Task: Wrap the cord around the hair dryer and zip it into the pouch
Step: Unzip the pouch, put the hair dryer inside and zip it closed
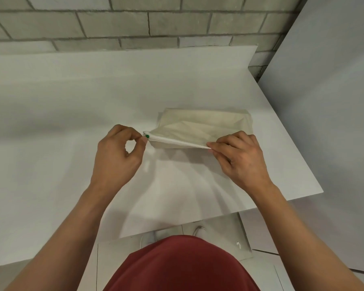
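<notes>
A cream fabric pouch (202,124) lies on the white table (72,122), bulging as if something is inside. The hair dryer and its cord are hidden from view. Along the pouch's near edge runs a white zipper (177,141), which looks closed. My left hand (118,156) pinches the zipper's left end beside a small green pull (147,136). My right hand (242,158) pinches the right end of the zipper edge and holds it slightly off the table.
A grey brick wall (156,24) rises behind the table. A white panel (328,101) stands to the right. The table's right corner (319,192) lies close to my right forearm. Tiled floor (219,227) and my red shirt show below.
</notes>
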The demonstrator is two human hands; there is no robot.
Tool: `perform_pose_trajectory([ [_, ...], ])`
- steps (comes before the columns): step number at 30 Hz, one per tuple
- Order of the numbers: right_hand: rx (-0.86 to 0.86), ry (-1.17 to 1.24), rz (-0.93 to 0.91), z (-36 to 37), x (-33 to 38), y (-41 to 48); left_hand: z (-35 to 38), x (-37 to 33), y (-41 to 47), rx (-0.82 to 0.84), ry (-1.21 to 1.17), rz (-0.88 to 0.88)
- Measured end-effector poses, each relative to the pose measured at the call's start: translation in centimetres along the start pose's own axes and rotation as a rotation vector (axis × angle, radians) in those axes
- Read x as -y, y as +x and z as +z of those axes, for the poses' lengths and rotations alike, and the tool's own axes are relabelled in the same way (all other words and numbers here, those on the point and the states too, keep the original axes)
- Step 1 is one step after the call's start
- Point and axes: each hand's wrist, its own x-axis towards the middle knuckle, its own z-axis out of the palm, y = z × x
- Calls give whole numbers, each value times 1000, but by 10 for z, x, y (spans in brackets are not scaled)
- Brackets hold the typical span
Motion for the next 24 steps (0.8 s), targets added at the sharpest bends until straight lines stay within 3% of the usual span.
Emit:
perform_pose_trajectory([
  [3,11,-7,1,1,4,2,2,3,0,20,-110,15],
  [6,63,-25,36,2,1,-1,6,3,1,91,-342,-128],
  [12,347,-54,172,-15,-22,-33,15,20,10,117,-717,-207],
  [15,450,38,232,-35,-47,-60,19,31,12,79,-738,-241],
  [19,478,360,542,-70,-62,-70,30,38,11,66,-683,-301],
  [24,221,656,765,-68,-67,-53,54,41,31,96,-469,-488],
])
